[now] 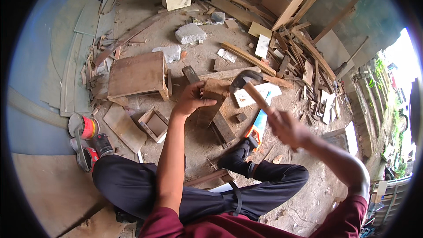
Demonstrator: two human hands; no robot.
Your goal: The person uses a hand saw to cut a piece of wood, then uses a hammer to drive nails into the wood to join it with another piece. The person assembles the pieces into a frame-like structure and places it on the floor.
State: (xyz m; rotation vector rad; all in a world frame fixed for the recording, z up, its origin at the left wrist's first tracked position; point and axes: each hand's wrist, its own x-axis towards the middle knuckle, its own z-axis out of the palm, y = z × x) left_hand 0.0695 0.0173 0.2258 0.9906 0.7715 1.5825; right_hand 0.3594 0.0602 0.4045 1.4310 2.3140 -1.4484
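My left hand (192,100) is closed around the upper left edge of a brown wooden block (216,87), thumb across its near side. The block stands tilted upright over a dark wooden beam (223,132) on the ground. Raised to the right of it, my right hand (288,128) grips the wooden handle of a hammer (258,97). The hammer's dark head is just right of the block's top, apart from it as far as I can tell. Below the hammer lies a handsaw (260,123) with a blue blade and orange handle. A small wood offcut (241,117) rests beside the block.
A low wooden stool or cabinet (136,75) and a small open wooden box (155,124) stand at the left. Paint cans (84,126) are near my left knee. Scrap wood (308,61) is piled at the right. A concrete chunk (190,33) lies farther back.
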